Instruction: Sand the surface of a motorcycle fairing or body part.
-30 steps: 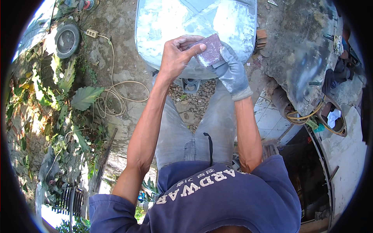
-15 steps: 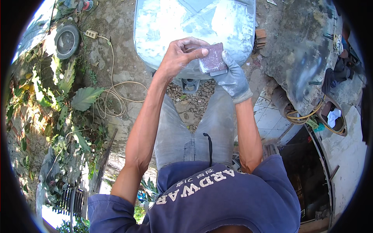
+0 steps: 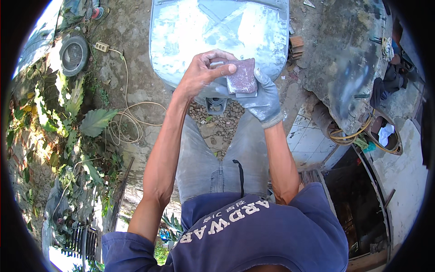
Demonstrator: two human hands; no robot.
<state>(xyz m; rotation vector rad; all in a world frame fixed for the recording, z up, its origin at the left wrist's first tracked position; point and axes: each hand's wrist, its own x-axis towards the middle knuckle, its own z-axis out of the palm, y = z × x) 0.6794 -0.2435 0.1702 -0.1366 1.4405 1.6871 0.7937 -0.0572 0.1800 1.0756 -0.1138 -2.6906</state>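
Between my two hands is a purplish-brown sheet of sandpaper (image 3: 241, 77) with white dust on its face. A flat grey piece (image 3: 247, 94) shows under its lower edge; I cannot make out what it is. My bare left hand (image 3: 206, 72) pinches the sheet's left side between thumb and fingers. My right hand (image 3: 264, 102), in a grey-blue dusty glove, grips it from the right and below, its thumb up along the edge. Just beyond both hands lies a large pale blue-grey panel (image 3: 219, 25) with white patches and a raised cross shape.
An extension cord (image 3: 128, 111) lies coiled on the ground at left, running to a socket block (image 3: 102, 46). Nearby are a round black-rimmed object (image 3: 74, 56) and leafy plants (image 3: 96, 122). Stacked bricks (image 3: 296, 44) and a rough slab (image 3: 344, 68) stand at right.
The sandpaper has tilted slightly in my hands, and more of the grey piece shows beneath it. Both hands keep their hold. The whole view has shifted a little.
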